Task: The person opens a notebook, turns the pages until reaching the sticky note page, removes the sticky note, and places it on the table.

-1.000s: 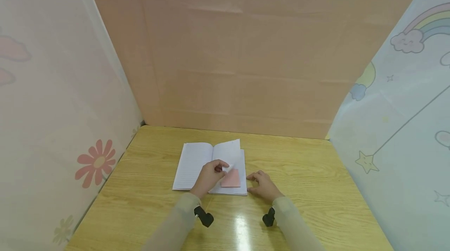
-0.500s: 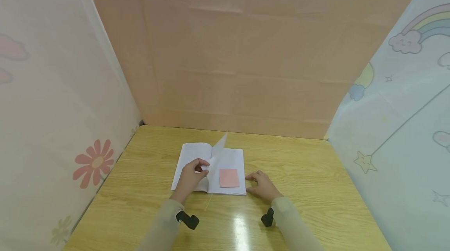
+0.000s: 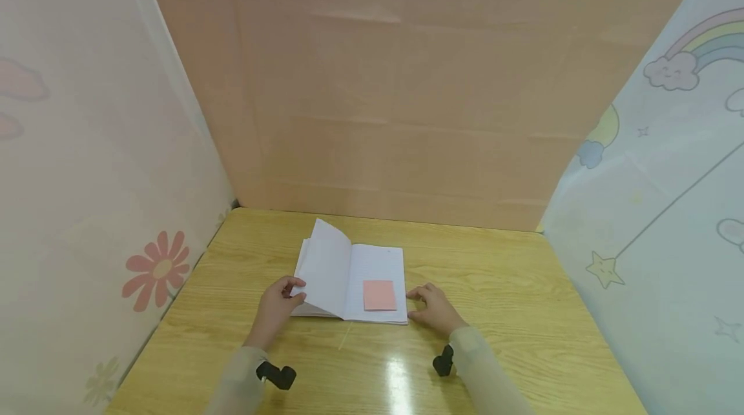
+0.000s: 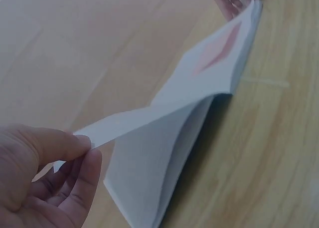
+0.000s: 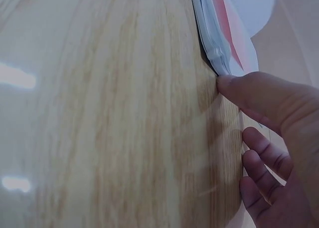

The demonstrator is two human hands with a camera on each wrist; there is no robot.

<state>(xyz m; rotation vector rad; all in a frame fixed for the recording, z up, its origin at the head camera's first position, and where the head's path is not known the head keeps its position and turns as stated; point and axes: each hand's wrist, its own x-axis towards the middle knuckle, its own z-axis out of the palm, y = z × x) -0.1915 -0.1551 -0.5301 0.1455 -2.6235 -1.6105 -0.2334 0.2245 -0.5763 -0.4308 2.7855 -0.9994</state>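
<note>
An open notebook [image 3: 374,266] with lined pages lies on the table. My left hand [image 3: 273,312] pinches the outer edge of a lifted page [image 3: 327,268] between thumb and fingers; in the left wrist view that page [image 4: 124,124] arches over the left half, held at its end. A square pink sticky note [image 3: 380,295] sits on the right-hand page, near its lower part. Beside the notebook's right edge rests my right hand [image 3: 436,312], fingers loosely bent. In the right wrist view its thumb [image 5: 254,91] touches the notebook's corner, and its index finger is mostly hidden.
The wooden table [image 3: 500,350] ends at a tan back sheet [image 3: 395,111]. Patterned panels stand at the left [image 3: 87,176] and right [image 3: 657,221]. A thin pale ribbon [image 3: 345,337] sticks out below the notebook's spine.
My left hand has carried the page from the right half over the spine to the left, uncovering the whole pink sticky note. My right hand has stayed at the right edge.
</note>
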